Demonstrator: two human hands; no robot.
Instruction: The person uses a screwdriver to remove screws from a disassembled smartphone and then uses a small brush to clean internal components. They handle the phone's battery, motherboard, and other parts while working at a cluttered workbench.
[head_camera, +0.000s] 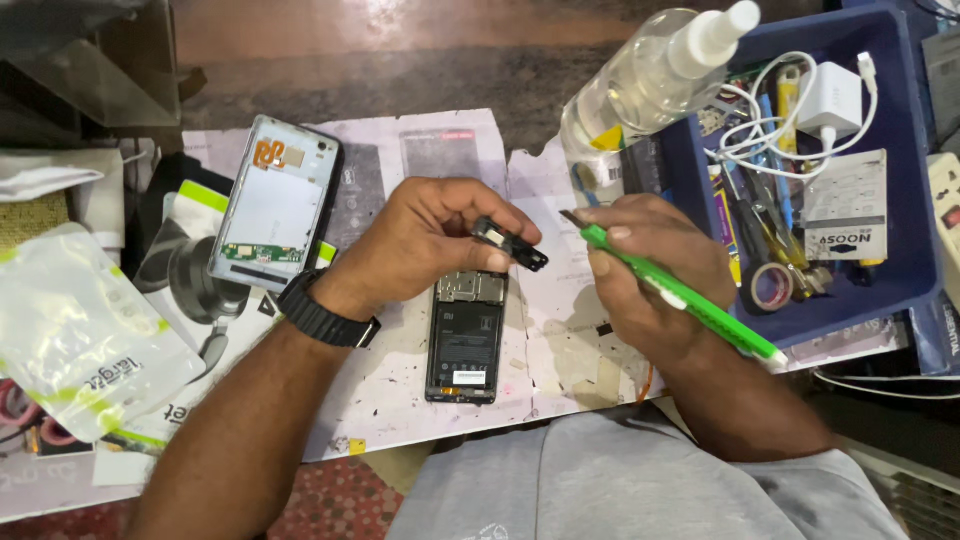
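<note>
The left hand (425, 235) pinches a small black part (510, 244) above the opened phone (466, 335). The right hand (655, 265) grips a green tool (680, 295), tip toward it. The blue bin (900, 150) holds a white charger (830, 100), cables and tape.

green screwdriver (690, 300), black phone (466, 338), blue tray (905, 180), white charger (830, 100), black wristwatch (325, 318).

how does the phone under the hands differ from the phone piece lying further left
The opened phone is black, showing its battery and board; the rear housing is silver-white with a small green board strip. The opened phone lies straight below the left hand; the rear housing lies tilted, apart from both hands. Both lie flat on the paper-covered table, insides up.
</note>
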